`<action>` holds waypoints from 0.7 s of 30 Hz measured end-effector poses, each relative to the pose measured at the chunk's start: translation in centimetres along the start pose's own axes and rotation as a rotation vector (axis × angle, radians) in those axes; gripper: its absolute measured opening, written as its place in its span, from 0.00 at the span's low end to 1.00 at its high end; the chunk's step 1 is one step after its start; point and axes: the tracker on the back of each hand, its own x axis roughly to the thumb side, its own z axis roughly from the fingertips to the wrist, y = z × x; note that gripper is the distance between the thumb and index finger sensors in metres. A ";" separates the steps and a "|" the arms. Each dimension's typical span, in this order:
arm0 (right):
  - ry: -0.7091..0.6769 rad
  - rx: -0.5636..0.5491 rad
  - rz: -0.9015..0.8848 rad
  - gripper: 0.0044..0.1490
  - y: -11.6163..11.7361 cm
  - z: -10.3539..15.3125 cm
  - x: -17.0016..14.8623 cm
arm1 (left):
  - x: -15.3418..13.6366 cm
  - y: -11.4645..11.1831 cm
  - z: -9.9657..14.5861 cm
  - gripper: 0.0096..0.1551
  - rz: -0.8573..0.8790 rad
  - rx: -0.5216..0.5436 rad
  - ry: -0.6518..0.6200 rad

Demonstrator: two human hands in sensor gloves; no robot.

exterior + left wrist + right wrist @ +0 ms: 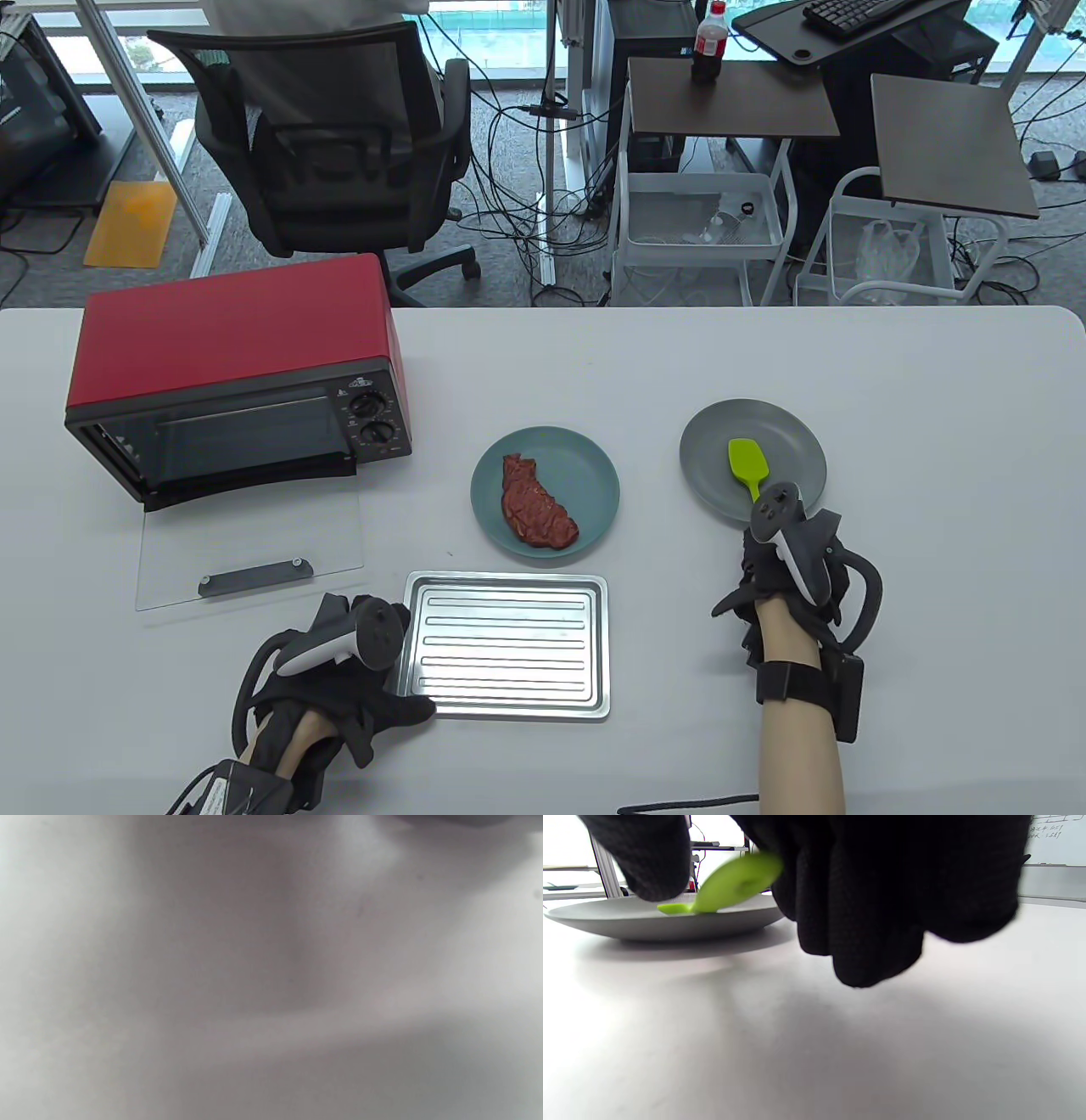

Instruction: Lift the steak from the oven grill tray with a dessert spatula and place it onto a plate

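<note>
steak (536,503) is already lying on teal plate (594,458); tray (507,643) bare. spatula (747,467) on grey plate (793,441) is being set down or released; right hand (793,552) grip cannot be told. left hand (339,671) rests loose at tray's corner.

Bright window daylight, glare on the tray (507,645), left wrist view wholly blurred.
</note>
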 end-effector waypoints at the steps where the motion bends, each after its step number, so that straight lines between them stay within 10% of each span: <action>1: 0.001 -0.002 -0.009 0.48 -0.5 0.1 -0.2 | 0.0 0.0 0.0 0.65 0.000 -0.001 0.000; 21: -0.318 -0.371 0.046 0.58 -11.2 8.5 0.5 | 0.0 0.0 0.0 0.64 -0.003 -0.002 0.002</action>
